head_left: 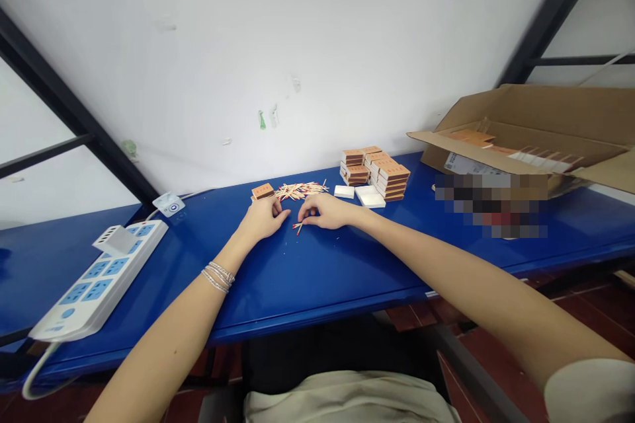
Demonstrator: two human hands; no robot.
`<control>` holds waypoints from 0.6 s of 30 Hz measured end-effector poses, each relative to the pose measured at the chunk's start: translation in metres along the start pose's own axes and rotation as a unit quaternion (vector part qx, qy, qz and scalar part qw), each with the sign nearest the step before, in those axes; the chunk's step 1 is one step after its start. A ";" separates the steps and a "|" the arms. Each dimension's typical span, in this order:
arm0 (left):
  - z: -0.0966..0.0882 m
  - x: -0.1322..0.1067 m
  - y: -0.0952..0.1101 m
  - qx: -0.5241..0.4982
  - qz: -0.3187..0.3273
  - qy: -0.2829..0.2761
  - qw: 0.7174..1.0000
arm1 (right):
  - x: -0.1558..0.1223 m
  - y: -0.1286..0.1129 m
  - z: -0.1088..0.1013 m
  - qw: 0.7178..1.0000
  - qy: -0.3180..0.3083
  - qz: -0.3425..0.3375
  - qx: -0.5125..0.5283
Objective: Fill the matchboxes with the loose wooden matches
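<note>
Head-worn view; clock positions are taken from the hands, with 12 o'clock towards the wall. Nearest, the left hand [262, 219] and right hand [325, 211] rest close together on the blue worktop [317, 284], a placing that suggests fine handling at its centre. The right grip is a narrow pinch of thumb and forefinger, apparently closed on a few red-tipped matchsticks [299, 228] at the hand's 8 o'clock. The left grip is a loose, narrow curl; whether it holds anything cannot be told. Beaded bracelets [218, 276] circle the left wrist.

Just beyond the left fingers, at 12 o'clock, lies a single orange matchbox [262, 192]. Beside it, at 1 o'clock, is a loose heap of matchsticks [297, 191], spread flat and within easy reach of both hands. Further out at 2 o'clock stand stacks of orange matchboxes [376, 174], with white box trays [344, 192] at their near edge.

At 8 o'clock, a white power strip [96, 281] lies angled on the worktop. At 3 o'clock, an open cardboard carton [520, 132] holds more orange boxes; the area below it is blurred. Behind everything rises a white wall [248, 46].
</note>
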State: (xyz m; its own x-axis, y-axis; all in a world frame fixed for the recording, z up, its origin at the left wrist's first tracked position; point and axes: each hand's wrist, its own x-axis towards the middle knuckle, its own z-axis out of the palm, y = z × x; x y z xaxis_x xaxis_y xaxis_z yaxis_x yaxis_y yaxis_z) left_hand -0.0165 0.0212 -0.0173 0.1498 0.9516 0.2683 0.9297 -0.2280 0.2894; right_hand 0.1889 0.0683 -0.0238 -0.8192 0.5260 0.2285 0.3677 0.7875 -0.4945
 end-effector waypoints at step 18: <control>0.004 -0.001 -0.004 -0.257 -0.009 -0.009 0.966 | -0.003 -0.001 -0.003 0.998 0.033 0.055 0.017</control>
State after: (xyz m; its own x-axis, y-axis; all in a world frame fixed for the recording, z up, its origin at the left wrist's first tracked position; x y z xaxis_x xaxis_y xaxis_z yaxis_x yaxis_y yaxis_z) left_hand -0.0188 0.0221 -0.0225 0.1451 0.9586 0.2449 0.6424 -0.2795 0.7136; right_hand 0.1922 0.0673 -0.0210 -0.7440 0.6291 0.2252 0.4378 0.7136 -0.5470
